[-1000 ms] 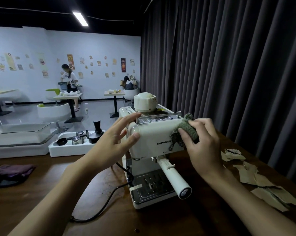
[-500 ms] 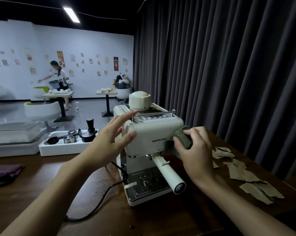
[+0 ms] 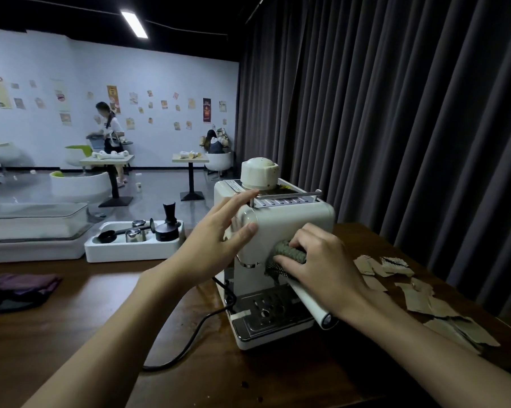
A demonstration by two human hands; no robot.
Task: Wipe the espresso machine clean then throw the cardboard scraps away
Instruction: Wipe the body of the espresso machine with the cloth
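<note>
The head view shows the coffee machine [image 3: 292,219] standing on the brown counter [image 3: 71,319]. The right hand [image 3: 321,263] curls round a green cloth [image 3: 288,251] and presses it on the front of the machine, just above the white handle [image 3: 310,304]. The left hand [image 3: 216,240] lies flat, fingers straight and a bit spread, on the machine's top left corner. Torn cardboard scraps [image 3: 419,301] lie on the counter to the right. A white tray [image 3: 130,251] of coffee tools sits further back on the left.

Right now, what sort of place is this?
Probably a café or a barista practice room: an espresso machine stands on a wooden counter, a white tray nearby holds a tamper and metal cups, and small tables and posters fill the room behind.
</note>
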